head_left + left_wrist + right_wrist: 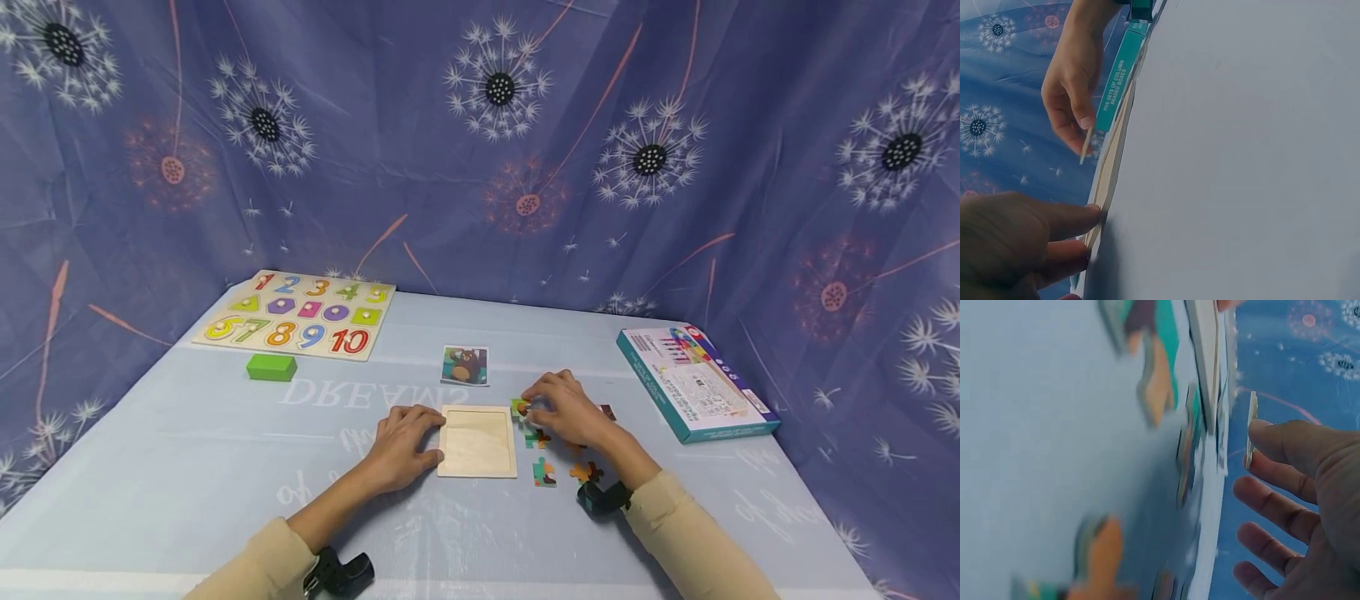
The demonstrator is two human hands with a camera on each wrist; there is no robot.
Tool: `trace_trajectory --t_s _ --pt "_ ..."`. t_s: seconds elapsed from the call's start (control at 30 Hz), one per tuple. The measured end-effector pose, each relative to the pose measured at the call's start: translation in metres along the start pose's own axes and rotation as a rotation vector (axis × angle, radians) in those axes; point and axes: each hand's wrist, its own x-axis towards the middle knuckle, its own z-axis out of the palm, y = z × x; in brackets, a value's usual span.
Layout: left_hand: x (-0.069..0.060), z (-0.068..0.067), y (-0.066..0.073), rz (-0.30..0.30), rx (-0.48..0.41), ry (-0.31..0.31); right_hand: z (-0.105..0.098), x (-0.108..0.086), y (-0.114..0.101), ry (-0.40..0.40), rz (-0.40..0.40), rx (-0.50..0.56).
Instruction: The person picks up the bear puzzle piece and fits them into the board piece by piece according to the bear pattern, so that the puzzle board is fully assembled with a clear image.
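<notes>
A shallow square wooden puzzle tray lies bare on the table. My left hand holds it at the left side, fingertips near the upper corner and thumb lower down the edge. Above the tray's right side, my right hand pinches a jigsaw piece between thumb and index finger, the other fingers spread loosely. The piece is off the table, seen edge-on in both wrist views. Loose jigsaw pieces lie right of the tray, some partly hidden under my right hand.
Behind the tray lies a bear picture card. A number-and-shape board sits at the back left, with a green block in front. A teal-sided box lies at the right. A dandelion-print curtain hangs behind the table.
</notes>
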Motion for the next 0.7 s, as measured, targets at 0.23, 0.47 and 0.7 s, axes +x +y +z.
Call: trace_trajectory --t_s 0.23,0.47,0.7 --pt "0.002 0.0 0.001 -0.002 -0.018 0.005 0.004 -0.004 -0.018 0.018 -0.062 0.012" --pt "0.001 0.001 0.001 -0.012 -0.036 0.004 0.008 -0.004 -0.034 0.044 -0.117 0.004" --pt "0.0 0.0 0.0 -0.019 -0.05 0.01 0.015 0.0 -0.046 0.07 -0.119 -0.015"
